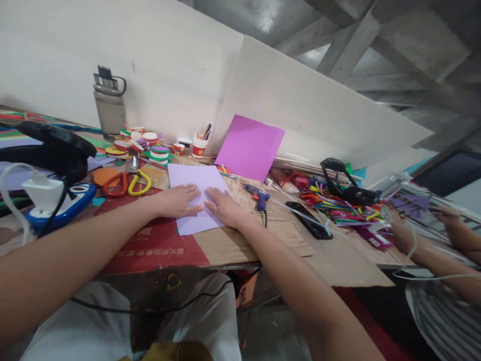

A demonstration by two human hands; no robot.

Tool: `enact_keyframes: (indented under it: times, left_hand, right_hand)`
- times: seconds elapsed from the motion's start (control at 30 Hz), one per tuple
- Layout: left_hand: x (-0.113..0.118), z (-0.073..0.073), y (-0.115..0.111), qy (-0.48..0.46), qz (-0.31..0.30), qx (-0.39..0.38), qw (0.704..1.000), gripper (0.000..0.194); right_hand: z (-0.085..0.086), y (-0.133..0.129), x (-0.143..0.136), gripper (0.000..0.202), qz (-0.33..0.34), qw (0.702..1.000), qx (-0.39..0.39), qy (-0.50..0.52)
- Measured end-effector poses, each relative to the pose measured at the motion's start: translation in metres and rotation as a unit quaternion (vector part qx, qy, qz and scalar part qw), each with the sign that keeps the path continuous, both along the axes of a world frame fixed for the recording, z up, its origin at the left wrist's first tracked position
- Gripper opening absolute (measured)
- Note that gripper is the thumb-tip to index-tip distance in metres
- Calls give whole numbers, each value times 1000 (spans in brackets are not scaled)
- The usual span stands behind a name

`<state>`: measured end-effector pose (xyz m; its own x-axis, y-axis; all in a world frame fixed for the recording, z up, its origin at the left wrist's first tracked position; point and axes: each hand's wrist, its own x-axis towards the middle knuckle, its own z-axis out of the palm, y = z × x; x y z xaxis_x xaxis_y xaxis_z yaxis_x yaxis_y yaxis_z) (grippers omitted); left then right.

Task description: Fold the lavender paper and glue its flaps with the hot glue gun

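A light purple sheet of paper (191, 178) lies on the cardboard-covered table in front of me. My left hand (181, 199) rests flat on its middle, fingers spread and pointing right. Beside it, my right hand (222, 204) presses on the sheet's right part, with its fingers apart. The fingertips of both hands nearly meet. Scissors with a red and a yellow handle (139, 183) lie left of the sheet, and a blue glue gun (258, 195) is to its right. Behind, a brighter purple sheet (251, 145) leans against the white board.
A grey bottle (109, 108), ribbon rolls (159, 153) and a pen cup (200, 145) stand at the back. On the left is a blue power strip (80, 203). A phone (308, 219) and colourful craft stems (334, 203) lie right. Another person's arms (424, 248) reach in at far right.
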<state>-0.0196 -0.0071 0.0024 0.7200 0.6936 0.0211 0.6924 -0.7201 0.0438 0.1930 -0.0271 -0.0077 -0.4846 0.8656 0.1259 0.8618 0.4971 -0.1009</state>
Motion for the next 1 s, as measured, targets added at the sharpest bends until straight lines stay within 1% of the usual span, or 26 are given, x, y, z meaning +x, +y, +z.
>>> enact_keyframes:
  times: [0.07, 0.13, 0.17, 0.23, 0.3, 0.33, 0.4, 0.43, 0.5, 0.6, 0.73, 0.83, 0.93, 1.0]
  left_hand:
    - [0, 3, 0, -6, -8, -22, 1000, 71]
    - [-1, 8, 1, -34, 2, -57, 998, 63]
    - [-1, 11, 2, -59, 19, -74, 995, 62]
    - [-2, 15, 5, -113, 77, -95, 986, 64]
    - [-3, 16, 9, -147, 130, -81, 977, 64]
    - [-3, 15, 11, -150, 142, -63, 976, 62]
    - [-3, 9, 15, -133, 134, -18, 982, 57]
    - [-3, 6, 15, -112, 119, -7, 987, 60]
    - [-2, -1, 15, -45, 89, -3, 995, 70]
    - [-1, -7, 12, 12, 90, 3, 996, 74]
    - [-3, -3, 6, 24, 78, -10, 997, 76]
    - [-5, 0, 4, 23, 65, -15, 997, 77]
    - [-6, 0, 4, 17, 61, -11, 998, 77]
    - [-7, 0, 5, 12, 60, -10, 998, 78]
  right_hand:
    - [0, -1, -5, 63, 24, 1000, -11, 1]
    - [0, -1, -8, 65, 27, 1000, -11, 3]
    - [1, -1, -8, 66, 27, 1000, -13, 5]
    - [1, -1, -8, 68, 29, 999, -17, 12]
    - [1, 0, -7, 69, 35, 999, -14, 16]
    - [0, 0, -7, 69, 39, 999, -8, 17]
    - [-1, 0, -7, 70, 47, 999, 4, 16]
    - [-1, -1, -8, 71, 48, 999, 9, 15]
    - [-1, -3, -9, 73, 44, 999, 18, 13]
    - [3, -7, -11, 72, 31, 999, 33, 9]
    - [14, -14, -13, 65, 21, 999, 49, 5]
    - [21, -17, -12, 63, 1, 999, 43, 6]
    - [22, -15, -10, 63, -30, 999, 21, 37]
    - [19, -10, -8, 62, -25, 997, 34, 68]
